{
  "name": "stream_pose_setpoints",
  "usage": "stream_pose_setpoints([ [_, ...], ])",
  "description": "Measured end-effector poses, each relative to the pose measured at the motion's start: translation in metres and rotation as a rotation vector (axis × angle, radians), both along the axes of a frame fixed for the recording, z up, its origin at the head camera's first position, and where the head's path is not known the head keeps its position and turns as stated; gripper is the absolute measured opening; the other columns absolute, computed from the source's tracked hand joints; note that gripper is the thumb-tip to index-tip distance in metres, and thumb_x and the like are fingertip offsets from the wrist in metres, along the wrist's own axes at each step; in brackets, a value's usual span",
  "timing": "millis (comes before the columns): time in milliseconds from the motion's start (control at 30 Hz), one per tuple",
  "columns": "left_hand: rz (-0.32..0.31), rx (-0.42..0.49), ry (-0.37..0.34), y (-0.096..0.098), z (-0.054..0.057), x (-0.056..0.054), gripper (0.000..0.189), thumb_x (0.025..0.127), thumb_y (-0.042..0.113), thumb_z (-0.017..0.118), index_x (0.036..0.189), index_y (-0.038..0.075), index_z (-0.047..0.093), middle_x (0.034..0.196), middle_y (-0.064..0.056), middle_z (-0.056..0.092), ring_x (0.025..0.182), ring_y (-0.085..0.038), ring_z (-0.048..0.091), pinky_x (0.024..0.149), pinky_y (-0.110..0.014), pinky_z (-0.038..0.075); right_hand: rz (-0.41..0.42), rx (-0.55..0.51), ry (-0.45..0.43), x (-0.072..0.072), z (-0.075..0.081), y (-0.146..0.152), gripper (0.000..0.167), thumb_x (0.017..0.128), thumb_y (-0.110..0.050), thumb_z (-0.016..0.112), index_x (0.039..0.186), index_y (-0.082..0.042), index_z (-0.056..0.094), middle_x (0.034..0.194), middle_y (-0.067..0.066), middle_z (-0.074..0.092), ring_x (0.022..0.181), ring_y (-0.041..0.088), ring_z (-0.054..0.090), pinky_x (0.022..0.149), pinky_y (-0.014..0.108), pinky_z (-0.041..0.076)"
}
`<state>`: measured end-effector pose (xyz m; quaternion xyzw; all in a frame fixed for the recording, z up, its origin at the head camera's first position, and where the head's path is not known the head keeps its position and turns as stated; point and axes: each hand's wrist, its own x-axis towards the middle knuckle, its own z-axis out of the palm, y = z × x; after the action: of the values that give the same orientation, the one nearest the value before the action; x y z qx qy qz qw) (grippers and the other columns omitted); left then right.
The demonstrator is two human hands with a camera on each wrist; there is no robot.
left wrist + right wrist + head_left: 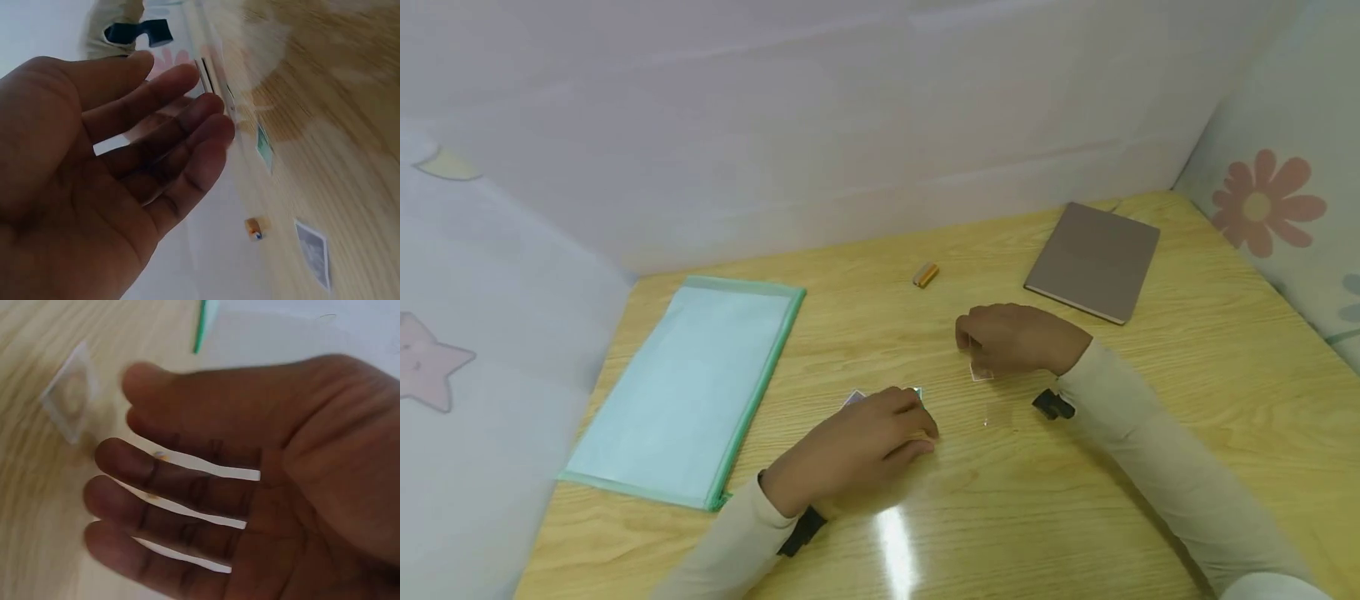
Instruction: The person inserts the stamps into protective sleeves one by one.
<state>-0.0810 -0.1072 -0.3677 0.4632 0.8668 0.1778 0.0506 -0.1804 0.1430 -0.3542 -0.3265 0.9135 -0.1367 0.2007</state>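
Over the left-centre of the table, my left hand hovers palm down with its fingers loosely bent. Its palm looks bare in the left wrist view. Partly hidden beyond it lie a small white-bordered purplish card and a small greenish card. My right hand is farther right, fingers slightly bent and pointing down, thumb near the forefinger. Beside its fingertips is a small pale-edged card. Nearer the body, a faint see-through square lies on the wood.
A pale zip pouch with green edging lies at the left. At the back right is a brown notebook. A small orange-and-grey block sits near the back edge. Fabric walls enclose the wooden table.
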Motion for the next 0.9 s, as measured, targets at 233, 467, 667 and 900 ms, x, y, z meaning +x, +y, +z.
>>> stream_pose_setpoints([
  [233, -0.09, -0.09, 0.15, 0.024, -0.006, 0.003, 0.045, 0.102, 0.031, 0.062, 0.144, 0.019, 0.053, 0.145, 0.0, 0.049, 0.129, -0.017, 0.048, 0.106, -0.035, 0.043, 0.041, 0.072, -0.045, -0.004, -0.009, 0.004, 0.028, 0.092, -0.013, 0.068, 0.116, -0.008, 0.055, 0.099, 0.005, 0.054, 0.083, 0.021, 0.049, 0.074, 0.037, 0.046],
  [467, -0.144, -0.256, 0.187, 0.04, -0.019, 0.003, 0.064, 0.102, 0.039, 0.06, 0.158, 0.019, 0.034, 0.165, 0.001, 0.022, 0.15, -0.024, 0.023, 0.113, -0.044, 0.036, 0.016, 0.065, -0.077, -0.005, -0.014, 0.003, 0.026, 0.095, -0.012, 0.07, 0.114, -0.009, 0.053, 0.094, 0.004, 0.053, 0.081, 0.02, 0.05, 0.072, 0.035, 0.047],
  [667, -0.157, -0.242, 0.338, 0.046, -0.027, 0.005, 0.03, 0.1, 0.028, 0.065, 0.124, 0.012, 0.06, 0.122, 0.0, 0.054, 0.111, -0.017, 0.05, 0.098, -0.029, 0.044, 0.018, 0.054, -0.075, -0.004, -0.014, 0.003, 0.026, 0.095, -0.01, 0.071, 0.113, -0.007, 0.052, 0.095, 0.006, 0.054, 0.081, 0.021, 0.049, 0.073, 0.035, 0.046],
  [900, -0.103, -0.219, 0.413, 0.049, -0.028, 0.009, 0.02, 0.096, 0.024, 0.07, 0.1, 0.011, 0.055, 0.093, 0.001, 0.046, 0.082, -0.014, 0.041, 0.077, -0.023, 0.041, 0.028, 0.083, -0.077, -0.005, -0.013, 0.002, 0.01, 0.096, -0.012, 0.069, 0.099, -0.011, 0.059, 0.092, 0.0, 0.055, 0.082, 0.018, 0.052, 0.075, 0.035, 0.047],
])
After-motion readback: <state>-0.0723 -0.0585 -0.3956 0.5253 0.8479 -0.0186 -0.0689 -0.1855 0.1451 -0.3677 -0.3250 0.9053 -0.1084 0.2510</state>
